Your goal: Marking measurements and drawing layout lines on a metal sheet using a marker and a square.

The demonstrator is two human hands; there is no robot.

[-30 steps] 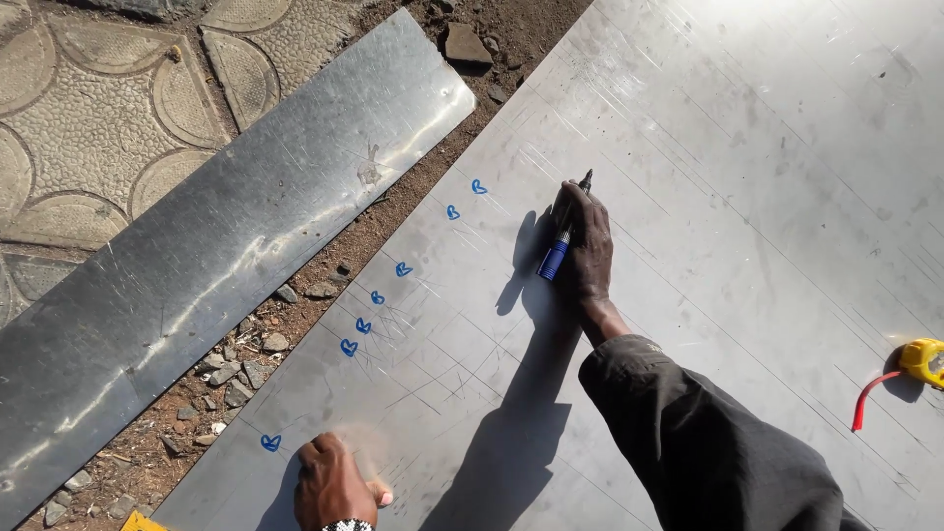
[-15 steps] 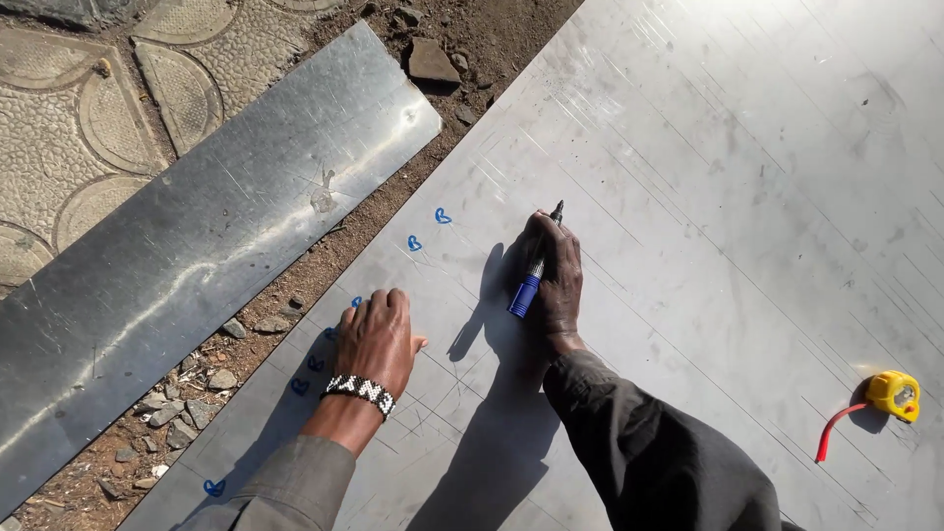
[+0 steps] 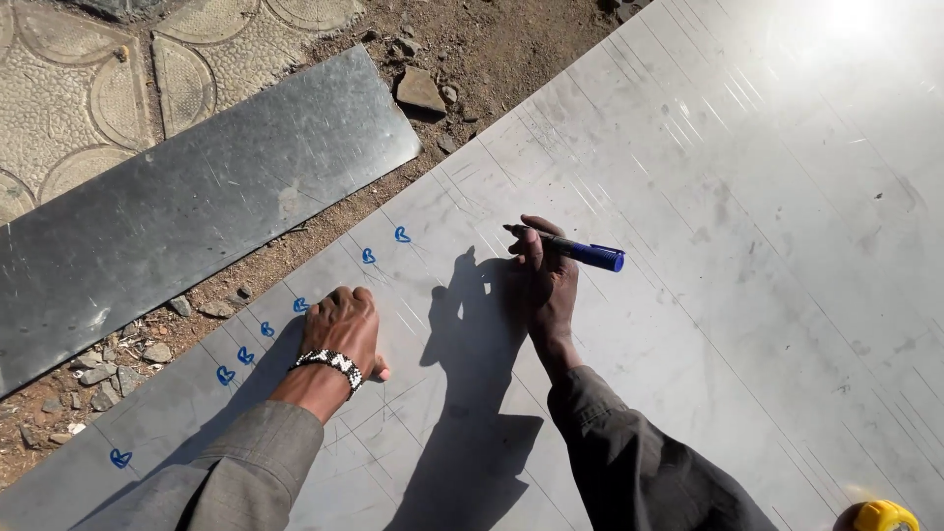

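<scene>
both hands have shifted along the large metal sheet (image 3: 747, 246): the left hand (image 3: 344, 329) now presses flat with fingers together beside the row of blue marks (image 3: 369, 256), and the right hand (image 3: 546, 285) has swung the blue marker (image 3: 575, 251) level, pinched in its fingers. several marks are already drawn along the edge; by my reading, the scribed lines further across remain unmarked.

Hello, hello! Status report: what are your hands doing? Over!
Left hand flat on the big metal sheet, by blue marks. Right hand holds the blue marker. Nothing in the way.
</scene>
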